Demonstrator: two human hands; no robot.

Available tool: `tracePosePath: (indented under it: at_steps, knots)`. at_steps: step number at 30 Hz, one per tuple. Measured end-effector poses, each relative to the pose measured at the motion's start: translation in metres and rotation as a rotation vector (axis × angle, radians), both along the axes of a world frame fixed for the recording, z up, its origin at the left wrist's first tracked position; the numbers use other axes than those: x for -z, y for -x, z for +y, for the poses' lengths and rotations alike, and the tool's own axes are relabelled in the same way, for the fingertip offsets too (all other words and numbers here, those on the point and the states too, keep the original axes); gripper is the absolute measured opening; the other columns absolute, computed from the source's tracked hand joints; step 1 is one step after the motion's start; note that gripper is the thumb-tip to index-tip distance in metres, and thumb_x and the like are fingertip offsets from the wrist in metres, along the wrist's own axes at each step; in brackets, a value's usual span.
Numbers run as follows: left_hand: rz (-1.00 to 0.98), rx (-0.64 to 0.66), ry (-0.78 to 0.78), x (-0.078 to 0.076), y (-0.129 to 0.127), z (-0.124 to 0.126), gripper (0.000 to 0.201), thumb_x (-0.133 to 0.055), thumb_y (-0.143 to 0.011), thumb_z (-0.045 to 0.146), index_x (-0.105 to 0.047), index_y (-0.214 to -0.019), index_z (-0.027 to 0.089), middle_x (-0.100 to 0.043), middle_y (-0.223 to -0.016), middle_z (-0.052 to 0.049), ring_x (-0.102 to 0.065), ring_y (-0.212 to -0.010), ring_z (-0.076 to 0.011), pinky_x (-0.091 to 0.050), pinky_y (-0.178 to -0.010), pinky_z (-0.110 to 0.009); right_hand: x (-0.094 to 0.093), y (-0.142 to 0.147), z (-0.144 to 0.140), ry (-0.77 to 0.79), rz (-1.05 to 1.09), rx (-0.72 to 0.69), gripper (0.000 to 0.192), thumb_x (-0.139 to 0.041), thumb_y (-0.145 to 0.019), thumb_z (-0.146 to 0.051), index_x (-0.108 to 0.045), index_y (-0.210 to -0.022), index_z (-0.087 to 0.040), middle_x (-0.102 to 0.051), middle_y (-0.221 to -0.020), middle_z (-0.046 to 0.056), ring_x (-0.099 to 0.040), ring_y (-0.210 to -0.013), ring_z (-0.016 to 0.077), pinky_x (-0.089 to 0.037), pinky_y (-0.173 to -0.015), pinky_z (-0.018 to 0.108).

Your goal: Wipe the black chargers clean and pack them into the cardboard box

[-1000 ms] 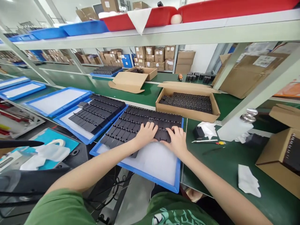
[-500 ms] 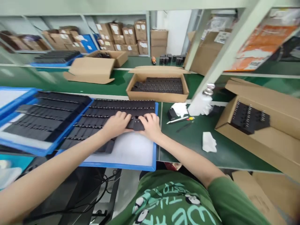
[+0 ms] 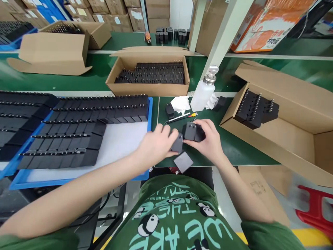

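My left hand [image 3: 157, 143] is closed on a black plug adapter [image 3: 178, 144] over the green bench. Close beside it, my right hand [image 3: 209, 140] grips black adapters [image 3: 191, 131], seemingly a pair pressed together; two small metal dots show on the near face. Below both hands, another dark square adapter [image 3: 183, 162] lies at the bench's front edge. To the left, a blue-rimmed tray [image 3: 150, 118] with a white base carries rows of black adapters [image 3: 67, 137] with metal pins. Fingers partly hide what each hand holds.
An open carton [image 3: 145, 89] packed with adapters stands behind, and another carton [image 3: 293, 139], holding a few rows, is at right. A white pump bottle [image 3: 203, 93], crumpled tissue [image 3: 180, 104], a pen-like tool [image 3: 179, 118] and a shelf post [image 3: 221, 43] stand beyond my hands.
Both hands have moved right, off the tray and over the green bench, with adapters in them. More of the tray's white base shows. The view has shifted too.
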State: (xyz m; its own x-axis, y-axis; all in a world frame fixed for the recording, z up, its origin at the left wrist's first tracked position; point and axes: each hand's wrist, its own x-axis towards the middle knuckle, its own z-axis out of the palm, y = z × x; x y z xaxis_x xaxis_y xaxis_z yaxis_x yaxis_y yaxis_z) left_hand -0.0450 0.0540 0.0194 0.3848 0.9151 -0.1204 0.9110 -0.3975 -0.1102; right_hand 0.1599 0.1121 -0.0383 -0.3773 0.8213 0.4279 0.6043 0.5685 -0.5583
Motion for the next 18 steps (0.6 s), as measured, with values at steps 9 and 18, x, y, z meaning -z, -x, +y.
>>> tracePosePath:
  at_steps: [9,18]
  knots:
    - [0.018,-0.006,0.025,0.043,-0.017,0.012,0.066,-0.064,-0.085,0.06,-0.049,-0.129,0.013,-0.055,-0.106,-0.015,-0.052,-0.101,-0.0316,-0.05,-0.064,-0.033,0.012,-0.046,-0.053,-0.092,-0.068,-0.042,0.085,-0.064,-0.084,-0.062,-0.028,-0.151,-0.023,-0.051,-0.132,0.018,-0.048,-0.124,0.036,-0.044,-0.101,0.053]
    - [-0.023,-0.154,-0.095,0.046,-0.015,0.012,0.063,-0.067,-0.084,0.057,-0.051,-0.124,0.01,-0.056,-0.108,-0.018,-0.054,-0.103,-0.035,-0.052,-0.074,-0.039,0.027,-0.039,-0.088,-0.012,-0.32,-0.456,0.049,-0.041,-0.09,-0.002,-0.053,-0.135,-0.019,-0.055,-0.135,0.016,-0.059,-0.11,0.0259,-0.056,-0.086,0.041]
